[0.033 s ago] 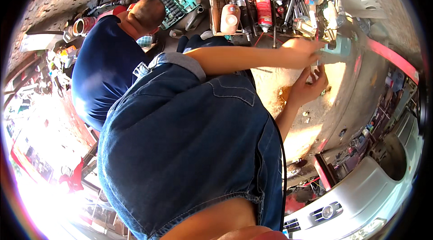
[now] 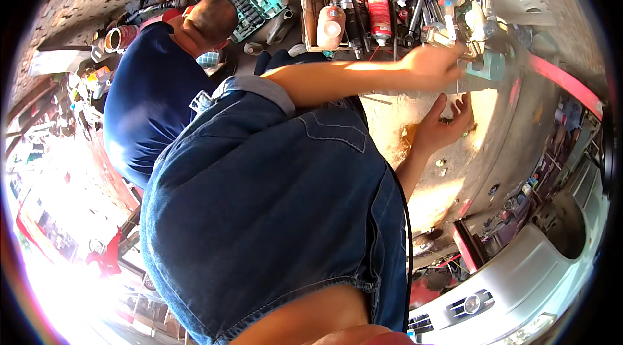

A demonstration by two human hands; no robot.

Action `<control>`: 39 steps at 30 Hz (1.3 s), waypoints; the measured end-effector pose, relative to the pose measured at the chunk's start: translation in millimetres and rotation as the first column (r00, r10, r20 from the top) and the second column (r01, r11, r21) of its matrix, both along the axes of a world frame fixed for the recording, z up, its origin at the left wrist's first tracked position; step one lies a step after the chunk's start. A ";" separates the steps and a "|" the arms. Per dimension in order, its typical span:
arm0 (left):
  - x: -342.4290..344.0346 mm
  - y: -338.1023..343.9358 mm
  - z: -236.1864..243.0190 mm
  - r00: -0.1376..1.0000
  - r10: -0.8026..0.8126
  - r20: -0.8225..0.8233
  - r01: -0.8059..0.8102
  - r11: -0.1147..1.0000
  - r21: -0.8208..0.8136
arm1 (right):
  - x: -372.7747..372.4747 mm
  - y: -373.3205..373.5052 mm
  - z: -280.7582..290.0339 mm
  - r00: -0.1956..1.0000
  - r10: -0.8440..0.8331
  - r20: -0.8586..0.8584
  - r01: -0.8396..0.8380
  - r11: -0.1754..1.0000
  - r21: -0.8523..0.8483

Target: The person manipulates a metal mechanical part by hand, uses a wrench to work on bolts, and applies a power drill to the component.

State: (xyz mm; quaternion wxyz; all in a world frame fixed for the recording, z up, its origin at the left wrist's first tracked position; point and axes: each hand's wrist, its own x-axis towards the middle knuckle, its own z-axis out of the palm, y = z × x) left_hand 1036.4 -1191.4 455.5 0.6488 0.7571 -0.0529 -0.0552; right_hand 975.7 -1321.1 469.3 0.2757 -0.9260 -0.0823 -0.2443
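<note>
The left forearm lies nearly level, running to the person's right into the left hand, which is blurred, its back and thumb side turned up and its fingers bent, their grip too unclear to read. Just below that hand and apart from it, the right hand stands half cupped, thumb and curled fingers spread with a gap between them, the right forearm slanting up to it from below.
</note>
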 end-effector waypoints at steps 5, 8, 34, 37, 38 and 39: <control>53.6 158.2 -26.5 0.834 0.548 -0.067 -0.480 0.660 -0.577 | -14.9 -3.5 -2.5 0.988 0.069 -0.135 -0.071 0.997 -0.014; 48.8 224.5 -60.1 0.750 0.625 -0.217 -0.653 0.647 -0.393 | -23.8 -17.4 -18.8 0.960 0.029 -0.279 -0.014 0.998 0.056; -33.6 176.9 -273.8 0.543 0.410 -0.733 -0.743 0.641 -0.192 | -12.3 102.3 -166.4 0.623 0.565 -0.541 -0.368 0.822 0.434; -48.7 173.2 -254.4 0.667 0.441 -0.601 -0.663 0.718 -0.210 | -6.7 116.1 -166.7 0.647 0.601 -0.470 -0.414 0.794 0.445; -55.3 172.3 -247.0 0.632 0.393 -0.668 -0.704 0.652 -0.283 | -4.7 119.1 -168.6 0.656 0.602 -0.455 -0.435 0.794 0.424; -57.9 166.4 -233.8 0.564 0.411 -0.716 -0.770 0.574 -0.278 | -3.3 120.2 -175.9 0.659 0.621 -0.424 -0.455 0.778 0.433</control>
